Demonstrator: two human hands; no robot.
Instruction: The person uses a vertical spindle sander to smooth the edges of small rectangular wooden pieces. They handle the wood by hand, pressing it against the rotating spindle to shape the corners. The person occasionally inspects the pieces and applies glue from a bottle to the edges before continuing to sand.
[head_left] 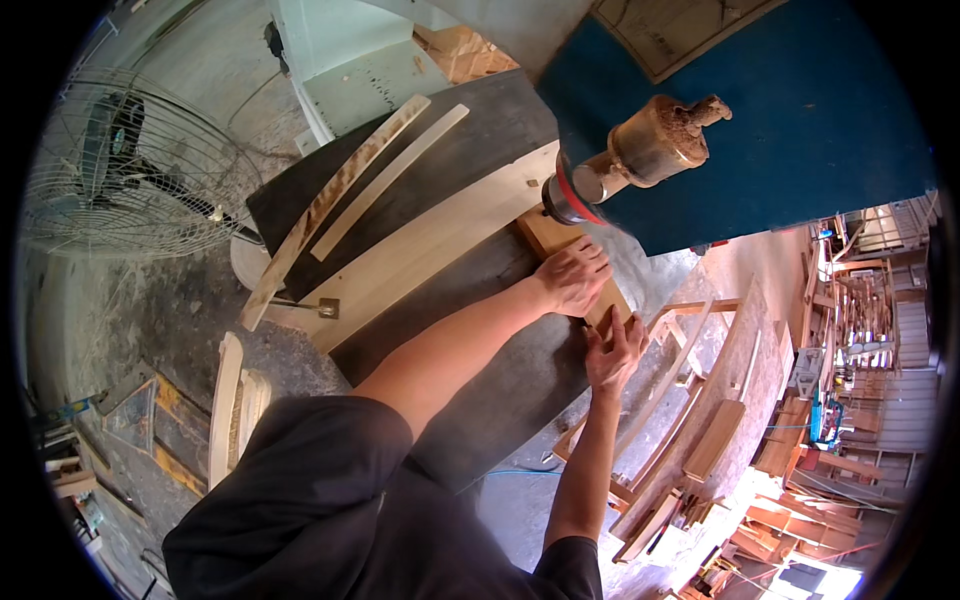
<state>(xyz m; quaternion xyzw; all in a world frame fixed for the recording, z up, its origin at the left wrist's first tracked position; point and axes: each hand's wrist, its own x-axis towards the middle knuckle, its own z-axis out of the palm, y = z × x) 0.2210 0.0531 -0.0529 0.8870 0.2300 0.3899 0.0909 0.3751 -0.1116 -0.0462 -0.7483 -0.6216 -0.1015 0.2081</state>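
Observation:
A short brown wooden board (548,233) lies on the dark machine table (500,350), right of a long pale wooden strip (430,240). My left hand (577,278) grips the board near its middle, with the fingers bent over it. At the board's near end, the thumb and fingers of my right hand (615,355) close on its edges. The far end of the board reaches a dark round machine head (568,195) with a red ring. Whatever lies under that head is hidden.
A dusty cylindrical machine part (655,140) juts from a blue panel (780,130) above the board. Two thin wooden strips (340,195) lie at the table's left. A wire-caged fan (130,165) stands far left. Wooden frames (690,360) and loose boards (715,440) are at right.

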